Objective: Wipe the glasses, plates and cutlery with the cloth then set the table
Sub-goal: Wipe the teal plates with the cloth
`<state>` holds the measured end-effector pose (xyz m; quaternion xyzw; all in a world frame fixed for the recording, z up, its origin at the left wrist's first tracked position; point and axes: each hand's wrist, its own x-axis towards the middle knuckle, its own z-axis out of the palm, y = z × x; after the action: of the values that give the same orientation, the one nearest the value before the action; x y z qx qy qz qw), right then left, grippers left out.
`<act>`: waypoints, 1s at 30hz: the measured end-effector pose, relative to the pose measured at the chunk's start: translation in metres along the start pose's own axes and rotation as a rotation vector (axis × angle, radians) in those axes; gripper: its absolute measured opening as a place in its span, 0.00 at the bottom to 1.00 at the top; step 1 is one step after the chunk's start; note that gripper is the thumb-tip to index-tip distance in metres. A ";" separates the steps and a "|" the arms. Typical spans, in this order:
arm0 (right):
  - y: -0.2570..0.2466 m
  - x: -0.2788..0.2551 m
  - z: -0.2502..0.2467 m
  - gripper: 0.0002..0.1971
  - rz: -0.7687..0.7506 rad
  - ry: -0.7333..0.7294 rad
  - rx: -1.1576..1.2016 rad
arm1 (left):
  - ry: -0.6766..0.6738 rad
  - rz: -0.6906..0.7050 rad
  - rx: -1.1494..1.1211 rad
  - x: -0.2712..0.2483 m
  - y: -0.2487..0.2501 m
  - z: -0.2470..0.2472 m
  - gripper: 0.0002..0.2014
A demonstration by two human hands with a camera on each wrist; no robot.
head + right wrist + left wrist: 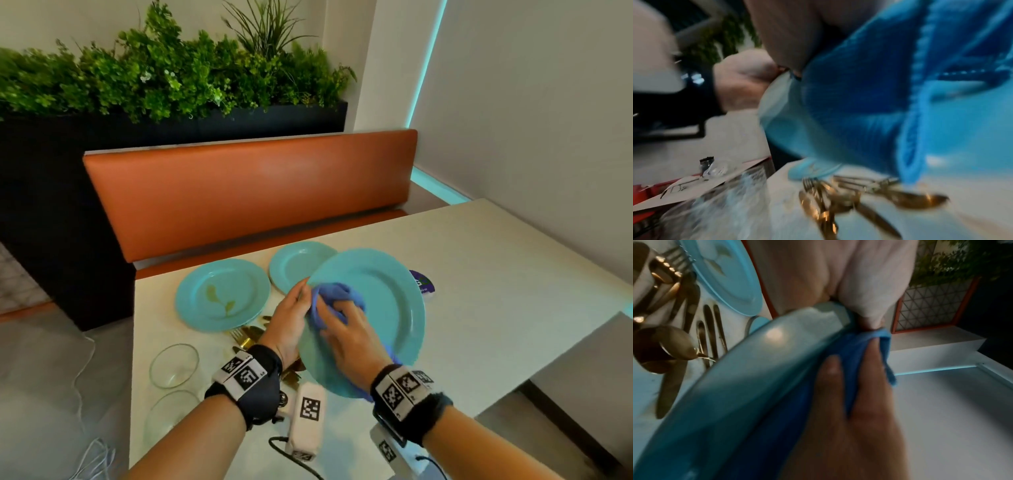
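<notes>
A large turquoise plate [387, 308] is held tilted above the table. My left hand [299, 294] grips its left rim, thumb on the front face; the rim [748, 386] fills the left wrist view. My right hand [337, 320] holds a bunched blue cloth [334, 296] against the plate's face, and the cloth [851, 350] pokes out between its fingers [834, 394]. In the right wrist view the cloth [859, 97] hangs over the plate edge [781, 121]. Gold cutlery [248, 337] lies in a heap under my hands.
A turquoise plate with a leaf mark [222, 294] and a smaller plate [298, 262] lie at the table's far left. Two clear glasses [174, 365] [171, 414] stand near the left edge. A purple-and-white disc [423, 282] sits behind the held plate. An orange bench [246, 192] backs the pale table [496, 291].
</notes>
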<state>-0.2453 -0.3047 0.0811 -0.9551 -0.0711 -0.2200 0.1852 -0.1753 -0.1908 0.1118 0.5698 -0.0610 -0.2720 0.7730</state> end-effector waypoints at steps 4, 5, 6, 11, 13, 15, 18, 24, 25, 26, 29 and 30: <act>0.030 -0.073 0.008 0.38 -0.184 -0.266 -0.045 | -0.002 0.011 0.022 0.000 -0.014 -0.013 0.13; 0.046 -0.083 0.003 0.40 -0.168 -0.291 -0.089 | -0.018 0.002 0.028 -0.002 -0.016 -0.013 0.14; 0.062 -0.088 -0.002 0.40 -0.116 -0.287 -0.123 | -0.013 -0.015 0.037 -0.002 -0.020 -0.015 0.15; 0.098 -0.067 -0.053 0.28 0.550 0.104 0.019 | 0.120 -0.124 0.113 -0.002 -0.058 -0.006 0.13; 0.106 -0.059 -0.069 0.26 0.809 0.141 0.174 | 0.167 -0.172 0.135 -0.003 -0.080 0.002 0.13; 0.111 -0.059 -0.079 0.25 0.888 0.213 0.314 | 0.190 -0.243 0.196 -0.003 -0.101 0.011 0.13; 0.113 -0.068 -0.084 0.25 0.907 0.211 0.313 | 0.210 -0.317 0.272 -0.002 -0.132 0.020 0.16; 0.118 -0.081 -0.082 0.25 0.913 0.153 0.315 | 0.217 -0.422 0.290 -0.005 -0.170 0.032 0.13; 0.119 -0.082 -0.081 0.24 0.912 0.146 0.319 | 0.218 -0.430 0.307 -0.004 -0.174 0.033 0.15; 0.121 -0.082 -0.080 0.24 0.909 0.138 0.320 | 0.217 -0.438 0.325 -0.003 -0.178 0.033 0.17; 0.124 -0.078 -0.080 0.24 0.904 0.118 0.333 | 0.231 -0.456 0.407 0.001 -0.180 0.033 0.19; 0.125 -0.077 -0.079 0.24 0.903 0.112 0.339 | 0.229 -0.458 0.456 0.001 -0.178 0.033 0.20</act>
<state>-0.3179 -0.4546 0.0723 -0.8336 0.3256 -0.1540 0.4188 -0.2501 -0.2553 -0.0402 0.7538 0.0964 -0.3519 0.5464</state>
